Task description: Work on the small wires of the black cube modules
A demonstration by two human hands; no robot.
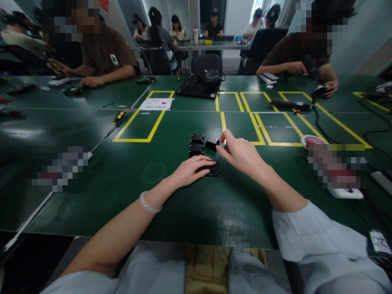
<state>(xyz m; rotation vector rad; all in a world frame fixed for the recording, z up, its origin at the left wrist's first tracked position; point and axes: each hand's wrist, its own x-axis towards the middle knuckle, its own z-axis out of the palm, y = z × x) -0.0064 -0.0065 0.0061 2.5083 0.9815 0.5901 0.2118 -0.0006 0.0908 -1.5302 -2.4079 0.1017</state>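
Observation:
My left hand [190, 170] lies flat on a small black box [212, 169] on the green table [183, 204], fingers stretched over it. My right hand [240, 153] pinches another small black box [212, 143] between thumb and fingertips, just above the table. A short thin black wire hangs near that hand. Two more black boxes [196, 145] stand stacked close to the left of the pinched one. A pale bangle [148, 204] sits on my left wrist.
Yellow tape rectangles [139, 124] mark the tabletop. A screwdriver [118, 119] and a white paper [156, 103] lie at the far left, a black tray [197, 87] at the far middle. Other people work across the table. A white and pink object [312, 141] lies to the right.

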